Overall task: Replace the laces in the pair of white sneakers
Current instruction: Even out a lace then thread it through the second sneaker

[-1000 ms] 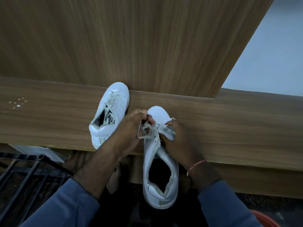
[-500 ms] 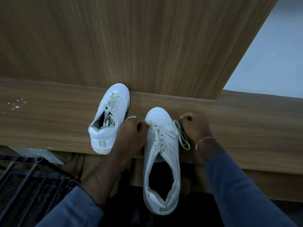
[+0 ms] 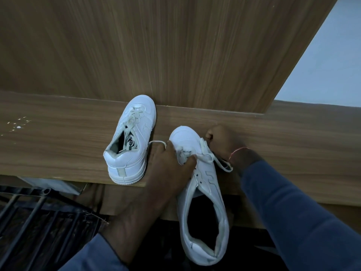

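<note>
Near white leather sneaker [image 3: 205, 184] lies toe-away, front half on the brown wood-grain ledge [image 3: 58, 151], heel hanging off the edge. L hand [image 3: 172, 165] grips its front, thumb across the eyelets. R hand [image 3: 224, 143], w/ thin red thread band [image 3: 237, 151] at the wrist, is fisted on the off-white flat lace [image 3: 204, 149] just R of the toe. Second white leather sneaker [image 3: 134, 153], laced, sits on the ledge to the L, toe at the upright wood-grain panel [image 3: 156, 45]. Black metal grille [image 3: 39, 222] below L.

Wooden ledge [image 3: 58, 145], panelled wall [image 3: 156, 45]
</note>
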